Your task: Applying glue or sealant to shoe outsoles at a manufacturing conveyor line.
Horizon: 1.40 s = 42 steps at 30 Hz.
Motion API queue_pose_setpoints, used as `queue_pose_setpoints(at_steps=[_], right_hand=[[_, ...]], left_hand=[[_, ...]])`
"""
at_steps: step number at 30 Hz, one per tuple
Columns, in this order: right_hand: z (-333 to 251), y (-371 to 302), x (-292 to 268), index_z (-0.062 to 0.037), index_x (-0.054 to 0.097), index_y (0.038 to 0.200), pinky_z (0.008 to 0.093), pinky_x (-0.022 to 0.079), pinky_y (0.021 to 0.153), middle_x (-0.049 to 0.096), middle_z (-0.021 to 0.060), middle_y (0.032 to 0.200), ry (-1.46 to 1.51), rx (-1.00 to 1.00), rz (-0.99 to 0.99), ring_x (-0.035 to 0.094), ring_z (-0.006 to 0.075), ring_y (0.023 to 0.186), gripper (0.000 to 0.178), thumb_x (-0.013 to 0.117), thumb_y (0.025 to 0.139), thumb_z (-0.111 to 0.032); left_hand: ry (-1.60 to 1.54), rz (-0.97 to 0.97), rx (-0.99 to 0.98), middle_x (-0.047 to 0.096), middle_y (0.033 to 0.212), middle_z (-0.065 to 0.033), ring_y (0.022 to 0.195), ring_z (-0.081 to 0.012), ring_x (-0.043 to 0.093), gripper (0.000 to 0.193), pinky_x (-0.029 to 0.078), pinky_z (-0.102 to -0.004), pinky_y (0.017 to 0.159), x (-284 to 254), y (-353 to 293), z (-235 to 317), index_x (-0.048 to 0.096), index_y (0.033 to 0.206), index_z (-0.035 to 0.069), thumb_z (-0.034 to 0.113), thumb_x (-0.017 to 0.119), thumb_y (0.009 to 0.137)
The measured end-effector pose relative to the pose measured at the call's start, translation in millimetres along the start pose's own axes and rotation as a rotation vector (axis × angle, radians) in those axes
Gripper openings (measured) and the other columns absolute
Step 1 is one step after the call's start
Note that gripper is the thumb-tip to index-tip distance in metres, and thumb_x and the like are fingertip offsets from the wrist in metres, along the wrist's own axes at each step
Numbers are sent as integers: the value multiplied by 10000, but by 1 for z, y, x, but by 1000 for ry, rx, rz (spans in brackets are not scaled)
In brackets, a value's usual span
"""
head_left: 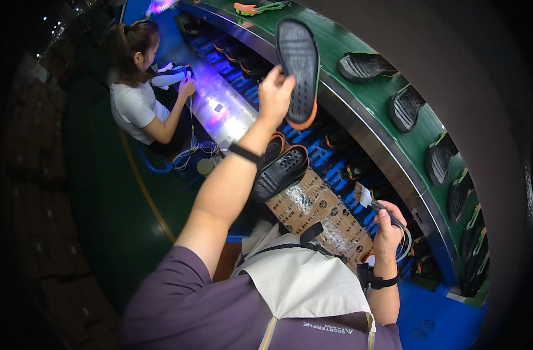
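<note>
Showing a two-handed hold beside a curved line, the head view places the black shoe sole (pixel 296 49) raised at upper centre, long axis near upright, its orange-edged end lowest, overlapping the metal rail (pixel 360 119) of the green conveyor belt (pixel 330 36). The left hand (pixel 275 96) grasps it by one long edge, thumb across the near face; the fingertips behind are hidden. The right hand (pixel 389 230), well apart and lower, has its fingers curled around the handle of a brush (pixel 364 196), whose pale bristles point up and to the left; a grey tube (pixel 407 242) loops from it past the wrist. Two further soles, a front one (pixel 281 174) and a rear one (pixel 271 150), lie side by side near a taped cardboard surface (pixel 313 204), while a row of belt soles (pixel 360 67) curves away to the right. At left, a co-worker (pixel 135 105) handles a pale shoe (pixel 172 77). Probable faults: the one-sided grip could let the raised sole twist or slip onto the rail, its weight lying off to one side; the looped tube, if caught on the rail, could tug the brush askew
</note>
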State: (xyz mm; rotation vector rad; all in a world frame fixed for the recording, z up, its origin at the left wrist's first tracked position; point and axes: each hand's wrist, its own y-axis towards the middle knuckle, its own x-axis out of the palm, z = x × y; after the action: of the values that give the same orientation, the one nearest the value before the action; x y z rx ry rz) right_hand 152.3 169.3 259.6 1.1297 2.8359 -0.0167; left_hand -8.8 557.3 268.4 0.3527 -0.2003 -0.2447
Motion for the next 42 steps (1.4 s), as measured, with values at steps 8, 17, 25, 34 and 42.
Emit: queue_pose_setpoints(at_steps=[8, 17, 25, 34, 42], right_hand=[[-19, 7, 15, 13, 755, 1127, 231, 490, 717, 721, 16, 903, 160, -1, -91, 613, 78, 768, 249, 751, 944, -156], [-65, 32, 69, -6, 768, 1128, 249, 538, 796, 746, 38, 927, 253, -97, -259, 656, 89, 827, 232, 742, 946, -147], [-84, 39, 91, -13, 767, 1112, 252, 528, 757, 740, 24, 887, 114, -253, -170, 638, 67, 812, 223, 741, 939, -152], [-75, 10, 76, -53, 742, 1072, 397, 550, 786, 726, 136, 907, -354, -518, -353, 689, 310, 880, 228, 779, 872, -156], [-112, 13, 47, -62, 783, 1099, 347, 574, 804, 767, 126, 960, -351, -546, -423, 727, 238, 855, 239, 796, 868, -121]], left_hand=[[-795, -380, -792, 733, 1164, -171, 999, -286, 740, 398, 596, -431, 934, -5, -148, -7, 638, 1292, -21, 232, 557, 997], [-1006, -471, -756, 555, 1517, -152, 1371, -342, 551, 999, 452, -506, 1154, 18, -197, 26, 446, 1560, 64, 854, 330, 960], [-853, -413, -737, 494, 1584, -97, 1463, -264, 461, 883, 354, -434, 1238, 38, -217, 61, 418, 1589, 95, 760, 212, 1046], [-819, -271, -652, 627, 1423, -118, 1323, -266, 585, 792, 432, -422, 1166, 30, -198, 39, 526, 1484, 64, 663, 192, 1089], [-914, -444, -642, 623, 1421, -121, 1306, -298, 603, 871, 470, -468, 1139, 25, -193, 59, 510, 1499, 89, 752, 166, 1050]])
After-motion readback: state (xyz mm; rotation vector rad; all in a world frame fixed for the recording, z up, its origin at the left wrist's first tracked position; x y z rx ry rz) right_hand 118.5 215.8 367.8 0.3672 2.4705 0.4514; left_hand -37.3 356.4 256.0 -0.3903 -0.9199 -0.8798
